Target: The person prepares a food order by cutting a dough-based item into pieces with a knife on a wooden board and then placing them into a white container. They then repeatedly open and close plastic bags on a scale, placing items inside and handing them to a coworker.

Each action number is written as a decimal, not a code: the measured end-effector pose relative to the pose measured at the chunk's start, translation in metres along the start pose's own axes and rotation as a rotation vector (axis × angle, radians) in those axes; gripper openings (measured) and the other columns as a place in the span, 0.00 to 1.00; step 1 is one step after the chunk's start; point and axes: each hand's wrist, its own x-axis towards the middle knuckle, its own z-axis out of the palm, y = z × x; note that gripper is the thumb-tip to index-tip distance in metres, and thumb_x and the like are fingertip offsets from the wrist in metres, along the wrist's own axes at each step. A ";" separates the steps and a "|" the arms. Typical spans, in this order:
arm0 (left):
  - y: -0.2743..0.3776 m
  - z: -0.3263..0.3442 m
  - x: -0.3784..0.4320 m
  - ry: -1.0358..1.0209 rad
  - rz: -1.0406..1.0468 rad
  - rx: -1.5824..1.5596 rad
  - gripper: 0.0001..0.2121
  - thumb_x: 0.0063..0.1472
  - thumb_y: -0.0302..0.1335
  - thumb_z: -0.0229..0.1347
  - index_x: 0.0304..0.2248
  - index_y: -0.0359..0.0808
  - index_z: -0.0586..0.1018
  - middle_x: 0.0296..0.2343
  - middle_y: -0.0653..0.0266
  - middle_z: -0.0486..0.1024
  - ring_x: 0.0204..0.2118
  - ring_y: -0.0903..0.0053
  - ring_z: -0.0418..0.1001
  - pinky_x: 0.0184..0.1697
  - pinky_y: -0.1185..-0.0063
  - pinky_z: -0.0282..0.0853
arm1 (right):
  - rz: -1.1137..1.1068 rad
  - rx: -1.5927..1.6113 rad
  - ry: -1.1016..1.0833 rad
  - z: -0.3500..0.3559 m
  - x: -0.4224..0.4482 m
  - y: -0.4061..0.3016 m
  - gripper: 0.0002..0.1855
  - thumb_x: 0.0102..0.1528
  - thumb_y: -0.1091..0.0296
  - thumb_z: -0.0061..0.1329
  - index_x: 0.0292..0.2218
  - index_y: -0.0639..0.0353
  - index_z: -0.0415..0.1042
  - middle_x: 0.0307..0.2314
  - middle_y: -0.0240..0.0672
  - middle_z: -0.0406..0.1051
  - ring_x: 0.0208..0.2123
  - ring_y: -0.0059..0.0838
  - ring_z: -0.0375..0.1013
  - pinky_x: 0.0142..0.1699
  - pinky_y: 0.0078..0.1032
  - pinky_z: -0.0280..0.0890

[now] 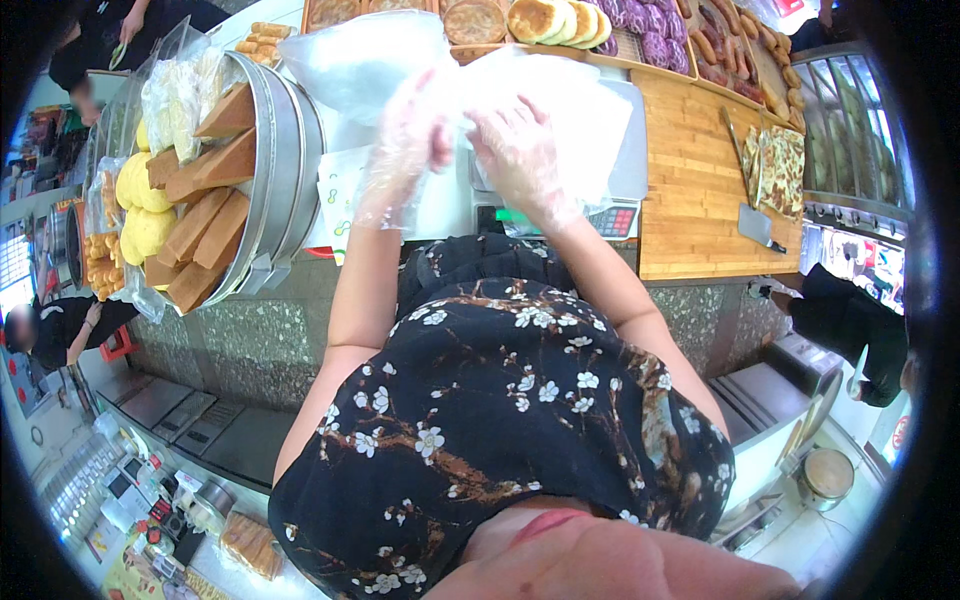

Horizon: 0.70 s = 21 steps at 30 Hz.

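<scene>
Both my hands wear thin transparent plastic gloves. My left hand [409,139] is raised over the white counter [442,202], its fingers partly lost in glare beside a stack of transparent plastic bags [360,60]. To its right, my right hand [521,146] has bent fingers at the near edge of white sheets or bags [577,112]; whether it pinches one cannot be made out. These white sheets lie over the platform of a digital scale [626,161], whose keypad and green display show partly below my right wrist. A printed paper sheet [341,187] lies by my left wrist.
At left, a round metal steamer [289,165] holds brown cake slabs [206,225] and yellow buns [142,184]. Wooden trays [701,75] of breads line the back. A cleaver [757,229] and flatbread [776,169] rest on the wooden board [675,202]. Other people stand at both sides.
</scene>
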 end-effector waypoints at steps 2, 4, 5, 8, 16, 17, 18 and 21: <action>0.017 -0.025 -0.001 0.281 0.229 0.076 0.21 0.57 0.22 0.46 0.51 0.28 0.61 0.16 0.71 0.65 0.15 0.86 0.63 0.16 0.86 0.60 | 0.135 0.164 -0.192 0.008 -0.003 0.018 0.08 0.48 0.66 0.52 0.31 0.57 0.71 0.26 0.36 0.69 0.33 0.35 0.69 0.49 0.34 0.61; 0.028 -0.055 -0.007 0.627 0.570 0.456 0.20 0.56 0.26 0.50 0.47 0.27 0.64 0.20 0.66 0.68 0.19 0.81 0.68 0.21 0.83 0.66 | 0.028 0.262 -0.306 -0.008 0.005 0.015 0.05 0.49 0.67 0.50 0.29 0.57 0.71 0.23 0.35 0.69 0.31 0.34 0.69 0.47 0.33 0.61; 0.035 -0.065 -0.013 0.678 0.684 0.763 0.19 0.56 0.30 0.53 0.44 0.27 0.66 0.23 0.62 0.71 0.22 0.76 0.71 0.24 0.79 0.69 | -0.071 0.349 -0.418 -0.017 0.012 0.009 0.03 0.50 0.69 0.49 0.26 0.56 0.72 0.20 0.34 0.68 0.28 0.34 0.69 0.46 0.32 0.62; 0.072 -0.022 -0.035 -0.230 0.794 1.140 0.20 0.46 0.37 0.62 0.36 0.35 0.74 0.29 0.59 0.72 0.31 0.72 0.72 0.35 0.76 0.68 | -0.069 0.639 -0.727 -0.031 0.027 0.006 0.04 0.49 0.67 0.51 0.28 0.56 0.74 0.21 0.34 0.70 0.27 0.31 0.70 0.43 0.28 0.64; -0.005 -0.133 0.014 -0.261 0.267 -0.356 0.11 0.49 0.36 0.60 0.22 0.38 0.72 0.15 0.71 0.68 0.13 0.87 0.63 0.19 0.86 0.64 | 0.896 1.902 -0.176 0.022 0.035 0.058 0.09 0.49 0.66 0.51 0.33 0.59 0.72 0.28 0.32 0.73 0.28 0.23 0.71 0.31 0.23 0.68; -0.019 -0.153 0.050 -0.114 0.300 -0.368 0.10 0.51 0.34 0.58 0.24 0.38 0.72 0.15 0.72 0.67 0.12 0.88 0.62 0.16 0.88 0.62 | 0.952 1.892 -0.058 0.043 0.052 0.067 0.10 0.49 0.66 0.50 0.34 0.59 0.71 0.29 0.33 0.72 0.29 0.23 0.71 0.31 0.24 0.68; -0.030 -0.172 0.083 0.039 0.331 -0.366 0.08 0.54 0.33 0.55 0.26 0.39 0.71 0.15 0.73 0.67 0.11 0.89 0.61 0.14 0.91 0.60 | 1.001 1.879 0.057 0.063 0.070 0.076 0.12 0.50 0.66 0.49 0.36 0.60 0.71 0.30 0.34 0.72 0.29 0.23 0.71 0.31 0.24 0.69; -0.079 -0.180 0.159 -0.275 0.045 -1.329 0.06 0.54 0.24 0.51 0.33 0.36 0.71 0.20 0.71 0.68 0.13 0.90 0.61 0.13 0.93 0.59 | 0.778 2.701 -0.228 0.083 0.118 0.097 0.12 0.54 0.68 0.41 0.39 0.64 0.68 0.29 0.38 0.70 0.28 0.27 0.72 0.31 0.24 0.70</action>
